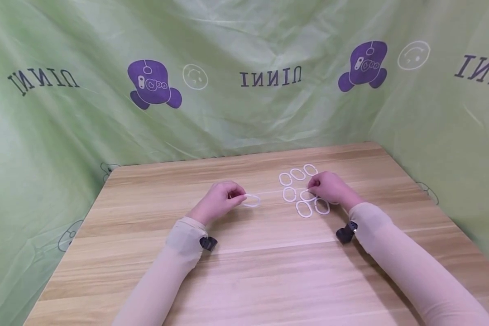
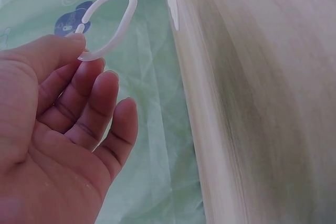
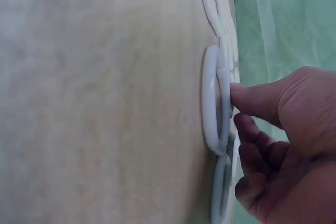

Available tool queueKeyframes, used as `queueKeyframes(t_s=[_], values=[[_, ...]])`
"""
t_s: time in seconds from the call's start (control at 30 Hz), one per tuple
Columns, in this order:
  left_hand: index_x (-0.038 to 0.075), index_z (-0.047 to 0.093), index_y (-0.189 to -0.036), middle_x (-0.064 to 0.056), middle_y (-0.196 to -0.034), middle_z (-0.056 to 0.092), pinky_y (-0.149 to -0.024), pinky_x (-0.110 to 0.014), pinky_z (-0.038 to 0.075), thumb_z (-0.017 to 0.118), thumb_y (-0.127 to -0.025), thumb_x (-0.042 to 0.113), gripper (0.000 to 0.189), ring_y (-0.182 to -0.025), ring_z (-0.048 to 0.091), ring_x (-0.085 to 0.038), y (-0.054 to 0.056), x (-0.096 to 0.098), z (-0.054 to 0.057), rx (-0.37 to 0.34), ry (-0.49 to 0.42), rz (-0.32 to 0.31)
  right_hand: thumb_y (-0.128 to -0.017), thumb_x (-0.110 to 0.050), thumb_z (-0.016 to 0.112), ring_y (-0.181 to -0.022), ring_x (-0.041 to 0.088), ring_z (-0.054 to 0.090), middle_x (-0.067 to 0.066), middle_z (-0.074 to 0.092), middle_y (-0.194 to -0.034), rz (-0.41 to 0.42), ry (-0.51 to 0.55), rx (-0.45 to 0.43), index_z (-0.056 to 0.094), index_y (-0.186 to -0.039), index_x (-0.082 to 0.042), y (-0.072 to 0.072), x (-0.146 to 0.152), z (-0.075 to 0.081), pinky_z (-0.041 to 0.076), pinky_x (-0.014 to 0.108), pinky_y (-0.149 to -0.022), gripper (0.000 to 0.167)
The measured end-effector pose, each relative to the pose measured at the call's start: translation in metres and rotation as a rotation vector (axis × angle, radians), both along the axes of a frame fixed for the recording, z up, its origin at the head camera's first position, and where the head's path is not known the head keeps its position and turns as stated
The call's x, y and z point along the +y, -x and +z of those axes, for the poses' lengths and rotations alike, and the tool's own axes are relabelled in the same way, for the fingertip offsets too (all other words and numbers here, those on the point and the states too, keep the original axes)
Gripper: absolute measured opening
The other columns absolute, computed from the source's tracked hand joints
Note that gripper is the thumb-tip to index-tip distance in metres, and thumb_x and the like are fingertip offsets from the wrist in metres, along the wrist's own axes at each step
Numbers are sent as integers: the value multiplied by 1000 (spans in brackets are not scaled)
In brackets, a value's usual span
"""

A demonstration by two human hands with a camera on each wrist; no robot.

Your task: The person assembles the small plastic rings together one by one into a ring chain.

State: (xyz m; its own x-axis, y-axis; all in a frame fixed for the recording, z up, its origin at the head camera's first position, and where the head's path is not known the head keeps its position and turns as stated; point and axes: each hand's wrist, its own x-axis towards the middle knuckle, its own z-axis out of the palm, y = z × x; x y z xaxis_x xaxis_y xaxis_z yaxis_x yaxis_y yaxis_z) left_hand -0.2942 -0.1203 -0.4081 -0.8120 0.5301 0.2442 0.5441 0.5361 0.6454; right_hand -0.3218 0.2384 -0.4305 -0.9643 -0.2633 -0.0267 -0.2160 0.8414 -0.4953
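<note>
My left hand (image 1: 224, 197) pinches a white oval curtain ring (image 2: 127, 19) between thumb and fingers. A small gap shows in the ring's side in the left wrist view. At the right, my right hand (image 1: 330, 186) has its thumb and fingertips on another white curtain ring (image 1: 307, 196) within a group of them. In the right wrist view the thumb (image 3: 252, 100) lies behind a nearer curtain ring (image 3: 209, 100), which partly hides the grip. Several more white rings lie around it, among them a curtain ring (image 1: 299, 213) in front and a curtain ring (image 1: 280, 180) behind.
The rings lie on a wood-grain table (image 1: 252, 280). A green printed cloth (image 1: 220, 122) hangs behind it and along both sides. Dark wrist cameras (image 1: 208, 243) sit on both sleeves. Between the hands runs a thin pale line; what it is cannot be told.
</note>
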Motion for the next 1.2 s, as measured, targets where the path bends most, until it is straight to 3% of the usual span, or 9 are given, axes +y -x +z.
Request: queueKeyframes(t_s=[0.3, 0.5, 0.8, 1.2], values=[[10, 73, -93, 5, -81, 65, -66, -27, 49, 71, -92, 16, 6, -71, 56, -11, 1, 1, 0, 8, 6, -3, -91, -13, 67, -75, 23, 58, 4, 63, -78, 19, -88, 38, 66, -89, -5, -2, -2, 2, 47, 46, -78, 9], [11, 72, -94, 6, -82, 64, -66, -27, 48, 70, -93, 17, 7, -72, 56, -11, 2, 2, -2, 16, 18, -3, -94, -12, 63, -72, 23, 55, 4, 59, -77, 32, -88, 29, 61, -87, -6, -3, -6, 2, 46, 41, -71, 9], [10, 72, -93, 6, -83, 65, -67, -27, 49, 70, -92, 16, 7, -73, 57, -10, 1, 3, -3, 17, 25, -16, -96, -12, 59, -76, 23, 55, 5, 58, -81, 28, 46, 97, 59, -93, -8, -10, -18, 6, 45, 39, -72, 4], [9, 73, -94, 4, -83, 65, -68, -26, 49, 70, -92, 16, 8, -74, 56, -9, -3, 9, -3, 49, 41, -57, -95, -11, 63, -79, 18, 57, 8, 67, -89, 165, 189, 167, 67, -95, -7, -34, -57, 19, 48, 38, -74, 5]])
